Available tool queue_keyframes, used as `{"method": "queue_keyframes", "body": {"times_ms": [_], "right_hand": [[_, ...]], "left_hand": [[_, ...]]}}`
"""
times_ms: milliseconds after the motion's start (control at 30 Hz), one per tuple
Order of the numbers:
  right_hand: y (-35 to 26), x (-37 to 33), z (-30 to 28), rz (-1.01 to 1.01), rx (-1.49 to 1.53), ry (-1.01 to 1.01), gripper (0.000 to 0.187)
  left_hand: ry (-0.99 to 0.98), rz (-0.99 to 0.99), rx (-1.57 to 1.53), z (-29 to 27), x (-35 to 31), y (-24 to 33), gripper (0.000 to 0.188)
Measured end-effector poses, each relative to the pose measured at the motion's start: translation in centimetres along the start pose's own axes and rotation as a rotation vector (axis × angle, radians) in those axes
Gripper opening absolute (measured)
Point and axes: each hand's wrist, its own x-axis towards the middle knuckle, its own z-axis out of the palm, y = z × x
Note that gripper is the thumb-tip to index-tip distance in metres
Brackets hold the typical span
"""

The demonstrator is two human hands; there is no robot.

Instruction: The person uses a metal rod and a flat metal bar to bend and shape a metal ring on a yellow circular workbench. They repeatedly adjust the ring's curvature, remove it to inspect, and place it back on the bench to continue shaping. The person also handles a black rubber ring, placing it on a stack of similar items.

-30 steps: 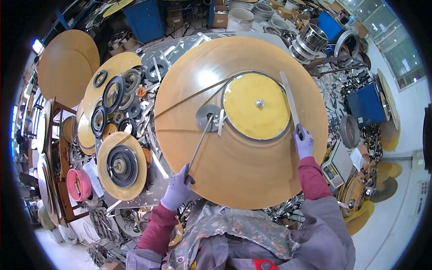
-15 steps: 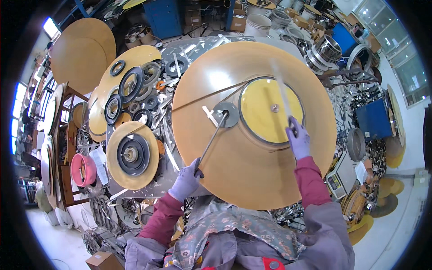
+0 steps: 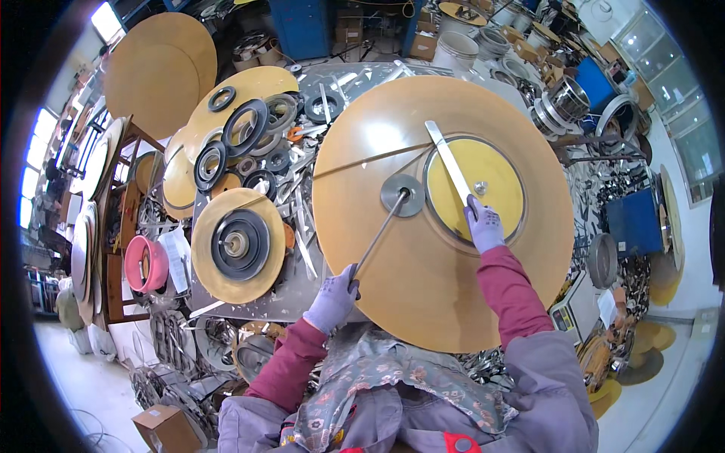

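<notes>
Left hand (image 3: 332,302) clamps a slim grey metal rod (image 3: 380,232) while the worker's right hand (image 3: 487,228), well apart, grips a flat silvery metal strip (image 3: 448,161) over a round yellow plate (image 3: 500,170), seemingly positioning it, steadiness needed next.

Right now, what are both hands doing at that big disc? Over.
Left hand: closed on thin rod, its tip at small grey disc. Right hand: gripping flat metal strip. Strip hides part of yellow disc; contact unclear.
</notes>
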Motion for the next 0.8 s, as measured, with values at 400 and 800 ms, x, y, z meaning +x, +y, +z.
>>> {"method": "queue_keyframes", "body": {"times_ms": [400, 800], "right_hand": [[0.8, -1.0, -0.8, -0.021, 0.023, 0.041, 0.035], [1.0, -0.9, -0.2, -0.099, 0.072, 0.054, 0.032]], "left_hand": [[-0.008, -0.041, -0.046, -0.4, -0.6, 0.2, 0.027], [-0.025, -0.037, 0.053, 0.1, -1.5, 0.5, 0.024]]}}
